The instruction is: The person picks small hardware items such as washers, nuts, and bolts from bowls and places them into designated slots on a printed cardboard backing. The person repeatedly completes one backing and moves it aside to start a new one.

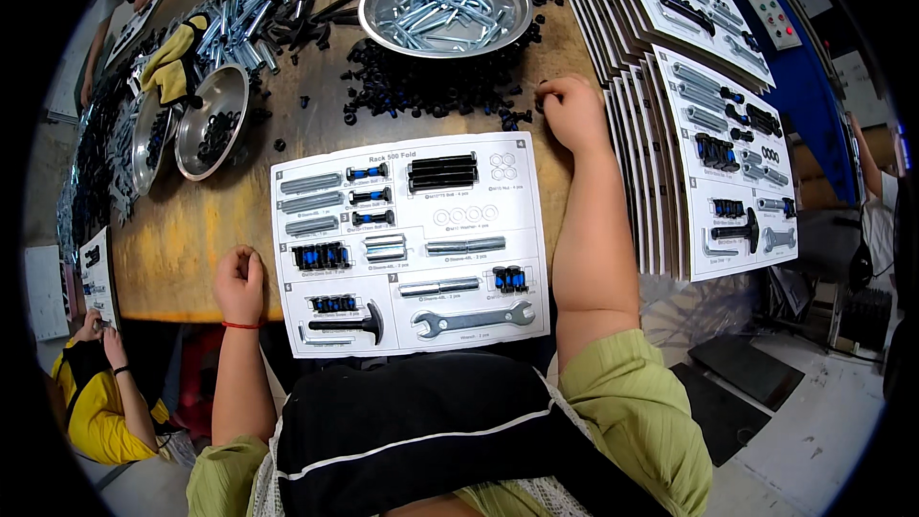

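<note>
A white printed card lies in front of me at the table's near edge. Metal sleeves, black bolts and an open-ended wrench show in its numbered sections. Beside the card's left edge, my left hand is curled closed; its inside is hidden. My right hand reaches past the card's right side, to the edge of a pile of small black bolts. Its fingers are pinched together around something dark that I cannot make out.
A steel bowl of silvery pins stands behind the black pile. Tilted bowls of black parts, a yellow-black glove and loose sleeves are at left. Stacked cards rise at right. Another person works at lower left.
</note>
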Motion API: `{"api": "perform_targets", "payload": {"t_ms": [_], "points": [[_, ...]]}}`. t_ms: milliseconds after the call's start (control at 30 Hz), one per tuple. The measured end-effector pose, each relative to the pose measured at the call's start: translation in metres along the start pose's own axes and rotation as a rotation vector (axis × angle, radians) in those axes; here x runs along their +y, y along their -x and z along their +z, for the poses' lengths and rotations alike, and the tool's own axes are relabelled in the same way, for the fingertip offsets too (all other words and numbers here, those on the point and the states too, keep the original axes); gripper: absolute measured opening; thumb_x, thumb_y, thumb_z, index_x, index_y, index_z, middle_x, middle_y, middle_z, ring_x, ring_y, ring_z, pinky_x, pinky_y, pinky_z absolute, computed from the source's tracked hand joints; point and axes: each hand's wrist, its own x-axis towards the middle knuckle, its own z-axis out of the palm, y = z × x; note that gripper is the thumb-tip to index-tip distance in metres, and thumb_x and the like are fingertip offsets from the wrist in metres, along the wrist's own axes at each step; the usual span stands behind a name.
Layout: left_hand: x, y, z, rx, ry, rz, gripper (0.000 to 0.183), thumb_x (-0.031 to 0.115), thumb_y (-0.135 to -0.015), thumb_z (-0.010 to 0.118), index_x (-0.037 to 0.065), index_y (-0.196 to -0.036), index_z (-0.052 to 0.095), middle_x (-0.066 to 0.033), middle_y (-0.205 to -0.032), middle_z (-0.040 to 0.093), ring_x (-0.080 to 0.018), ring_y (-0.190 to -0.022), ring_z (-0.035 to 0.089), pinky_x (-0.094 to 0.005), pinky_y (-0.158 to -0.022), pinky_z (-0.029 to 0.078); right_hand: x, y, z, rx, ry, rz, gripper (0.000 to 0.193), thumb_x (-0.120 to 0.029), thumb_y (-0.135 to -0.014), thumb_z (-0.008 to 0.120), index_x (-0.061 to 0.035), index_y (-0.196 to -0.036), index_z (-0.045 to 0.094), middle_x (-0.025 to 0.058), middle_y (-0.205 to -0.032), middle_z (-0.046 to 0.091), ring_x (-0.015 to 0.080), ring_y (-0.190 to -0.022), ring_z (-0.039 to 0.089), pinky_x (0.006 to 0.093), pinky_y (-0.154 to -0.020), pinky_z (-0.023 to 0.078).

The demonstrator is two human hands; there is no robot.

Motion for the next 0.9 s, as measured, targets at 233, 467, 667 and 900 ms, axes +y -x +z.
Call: {"api": "perform_targets", "payload": {"t_ms": [233, 467, 667, 900], "points": [[0.002, -0.001, 0.001, 0.000, -0.036, -0.004, 0.008, 0.011, -0.089, 0.067, 0.005, -0.094, 0.066, 0.0005, -0.067, 0.051, -0.0097, -0.059, 0.046, -0.0262, -0.057, 0.041, 0.005, 0.011, -0.018, -0.058, -0.050, 0.193, 0.058, -0.007, -0.075, 0.076, -0.0048, -0.130, 0.058, 0.0192, -0.132, 0.051, 0.0350, -0.111, 0.059, 0.0381, -0.099, 0.049], [-0.003, -0.001, 0.002, -0.002, 0.010, -0.013, 0.007, 0.011, -0.089, 0.067, 0.005, -0.092, 0.066, 0.0009, -0.067, 0.052, -0.0093, -0.060, 0.047, -0.0262, -0.057, 0.041, 0.011, 0.003, -0.001, -0.075, -0.061, 0.140, 0.054, -0.011, -0.075, 0.080, -0.0028, -0.125, 0.062, 0.0186, -0.122, 0.059, 0.0347, -0.111, 0.061, 0.0399, -0.097, 0.049], [0.005, -0.001, -0.001, -0.011, -0.062, -0.003, 0.009, 0.013, -0.090, 0.066, 0.005, -0.092, 0.066, 0.0000, -0.068, 0.053, -0.0101, -0.061, 0.048, -0.0269, -0.058, 0.042, 0.004, -0.003, -0.002, -0.117, -0.002, 0.130, 0.046, -0.013, -0.075, 0.079, -0.0031, -0.118, 0.065, 0.0180, -0.117, 0.062, 0.0357, -0.104, 0.063, 0.0405, -0.093, 0.051], [0.006, -0.003, 0.000, -0.019, -0.094, 0.000, 0.014, 0.017, -0.090, 0.067, 0.004, -0.095, 0.068, -0.0035, -0.071, 0.056, -0.0129, -0.062, 0.051, -0.0284, -0.060, 0.044, -0.004, -0.005, -0.006, -0.244, 0.039, 0.133, 0.043, -0.005, -0.070, 0.072, -0.0013, -0.112, 0.065, 0.0224, -0.115, 0.062, 0.0378, -0.105, 0.062, 0.0398, -0.093, 0.051]]}}
